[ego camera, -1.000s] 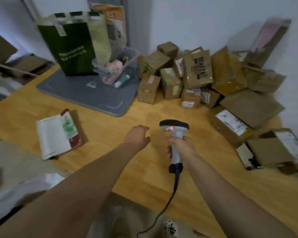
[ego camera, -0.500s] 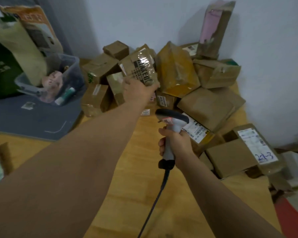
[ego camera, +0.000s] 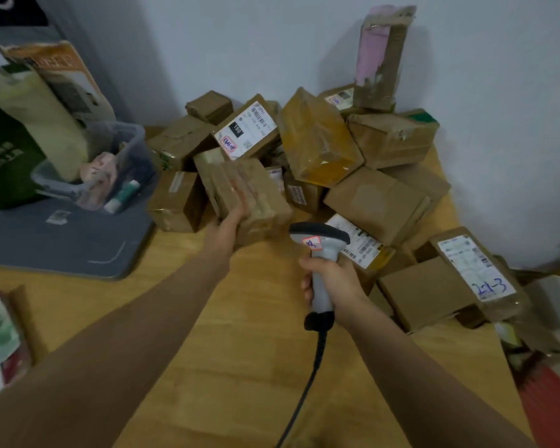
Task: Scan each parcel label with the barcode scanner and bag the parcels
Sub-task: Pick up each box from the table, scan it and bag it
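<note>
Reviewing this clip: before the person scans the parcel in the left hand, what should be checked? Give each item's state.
1. Left hand grips the brown parcel: ok.
2. Right hand holds the scanner by its handle: ok.
3. Label turned toward the scanner: cannot tell, the parcel is blurred.
4. Scanner head aimed at the parcel: not ok, it sits beside it, to the right.
5. Cable unsnagged: ok.

Odds and ends sitting on a wooden table [ego camera: 240, 367]
A clear plastic bin [ego camera: 133, 147] is standing on a grey tray [ego camera: 62, 244] at the left, holding a green-and-white tube [ego camera: 122, 197]; a printed booklet [ego camera: 0, 337] is lying at the table's near-left edge; a pale wall [ego camera: 498, 92] is rising behind.
</note>
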`<act>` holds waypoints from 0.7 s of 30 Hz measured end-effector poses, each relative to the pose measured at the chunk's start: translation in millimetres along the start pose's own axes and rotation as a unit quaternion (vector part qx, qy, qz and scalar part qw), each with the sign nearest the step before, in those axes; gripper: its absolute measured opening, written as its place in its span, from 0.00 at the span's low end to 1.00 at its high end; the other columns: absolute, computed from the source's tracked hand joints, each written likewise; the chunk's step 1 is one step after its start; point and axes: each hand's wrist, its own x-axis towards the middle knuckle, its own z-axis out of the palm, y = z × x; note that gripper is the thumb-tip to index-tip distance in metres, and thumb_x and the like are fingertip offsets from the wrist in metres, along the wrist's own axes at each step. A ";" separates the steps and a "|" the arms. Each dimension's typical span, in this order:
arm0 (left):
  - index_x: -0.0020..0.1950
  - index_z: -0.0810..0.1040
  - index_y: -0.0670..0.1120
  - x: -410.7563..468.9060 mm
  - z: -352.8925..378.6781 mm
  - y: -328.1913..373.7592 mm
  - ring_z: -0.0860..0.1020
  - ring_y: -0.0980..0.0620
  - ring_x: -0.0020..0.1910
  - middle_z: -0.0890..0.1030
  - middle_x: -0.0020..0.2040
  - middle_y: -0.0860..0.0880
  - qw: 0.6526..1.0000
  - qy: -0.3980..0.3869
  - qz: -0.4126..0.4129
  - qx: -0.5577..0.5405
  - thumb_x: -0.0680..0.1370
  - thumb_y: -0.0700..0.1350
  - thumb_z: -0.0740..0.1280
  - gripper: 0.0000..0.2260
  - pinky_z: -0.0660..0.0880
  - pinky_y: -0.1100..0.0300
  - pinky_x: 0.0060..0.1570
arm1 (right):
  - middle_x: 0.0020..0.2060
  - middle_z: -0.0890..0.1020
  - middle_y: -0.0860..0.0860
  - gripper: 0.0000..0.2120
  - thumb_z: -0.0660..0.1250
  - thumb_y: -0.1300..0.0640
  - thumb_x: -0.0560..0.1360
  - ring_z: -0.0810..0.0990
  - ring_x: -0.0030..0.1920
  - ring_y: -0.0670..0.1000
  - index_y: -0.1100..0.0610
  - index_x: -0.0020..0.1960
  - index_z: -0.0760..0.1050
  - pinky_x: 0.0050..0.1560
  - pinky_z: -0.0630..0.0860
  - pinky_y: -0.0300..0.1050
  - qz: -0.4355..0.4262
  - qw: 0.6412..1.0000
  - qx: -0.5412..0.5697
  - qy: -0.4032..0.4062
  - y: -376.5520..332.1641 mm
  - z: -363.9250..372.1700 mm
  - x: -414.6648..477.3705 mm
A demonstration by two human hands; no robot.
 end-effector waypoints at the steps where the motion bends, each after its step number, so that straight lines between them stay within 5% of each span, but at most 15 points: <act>1: 0.69 0.72 0.45 -14.6 -16.5 -12.6 0.79 0.52 0.49 0.79 0.56 0.48 1.000 -0.016 -0.018 0.000 0.74 0.51 0.71 0.26 0.76 0.60 0.42 | 0.24 0.75 0.56 0.08 0.70 0.61 0.73 0.70 0.21 0.52 0.63 0.40 0.72 0.26 0.69 0.41 0.007 1.000 0.001 -0.003 4.7 0.8 -3.3; 6: 0.57 0.78 0.43 -68.6 -95.3 -63.5 0.77 0.53 0.40 0.80 0.44 0.49 0.991 -0.053 -0.079 0.094 0.77 0.44 0.67 0.10 0.73 0.62 0.35 | 0.23 0.76 0.55 0.09 0.70 0.61 0.73 0.71 0.20 0.51 0.63 0.40 0.72 0.24 0.71 0.40 0.046 0.998 -0.037 -0.021 40.5 16.5 -23.7; 9: 0.70 0.72 0.41 -70.4 -125.8 -75.0 0.78 0.47 0.51 0.80 0.55 0.45 0.984 -0.001 -0.023 0.175 0.79 0.46 0.66 0.21 0.76 0.58 0.47 | 0.23 0.75 0.56 0.08 0.70 0.62 0.73 0.71 0.20 0.51 0.63 0.41 0.72 0.25 0.71 0.40 0.050 0.997 -0.054 -0.022 57.6 28.4 -37.4; 12: 0.79 0.55 0.50 -68.9 -131.1 -73.9 0.63 0.41 0.72 0.62 0.75 0.41 0.899 0.037 0.081 0.429 0.78 0.60 0.62 0.33 0.62 0.52 0.69 | 0.24 0.76 0.56 0.07 0.70 0.62 0.73 0.72 0.21 0.51 0.64 0.43 0.72 0.26 0.71 0.40 0.052 0.997 -0.060 -0.019 68.1 37.4 -46.9; 15: 0.79 0.43 0.52 -78.4 -108.8 -71.4 0.46 0.39 0.77 0.43 0.78 0.39 0.807 0.001 0.063 0.587 0.68 0.75 0.61 0.50 0.48 0.45 0.73 | 0.26 0.75 0.57 0.08 0.70 0.62 0.73 0.72 0.22 0.52 0.64 0.45 0.72 0.26 0.71 0.41 0.048 0.997 -0.058 -0.012 73.3 43.8 -54.0; 18: 0.78 0.37 0.50 -81.3 -93.7 -64.5 0.47 0.38 0.75 0.45 0.76 0.38 0.823 0.001 -0.028 0.568 0.64 0.74 0.67 0.57 0.50 0.43 0.72 | 0.27 0.76 0.58 0.08 0.70 0.62 0.73 0.72 0.22 0.53 0.65 0.45 0.72 0.26 0.71 0.41 0.038 0.997 -0.061 -0.002 75.4 45.5 -61.9; 21: 0.79 0.46 0.50 -72.5 -109.6 -53.0 0.55 0.39 0.73 0.55 0.74 0.39 0.856 -0.011 -0.046 0.515 0.65 0.69 0.69 0.52 0.58 0.48 0.70 | 0.26 0.76 0.57 0.07 0.70 0.62 0.73 0.72 0.22 0.52 0.64 0.43 0.72 0.26 0.71 0.42 0.026 0.998 -0.062 0.001 77.3 43.4 -69.2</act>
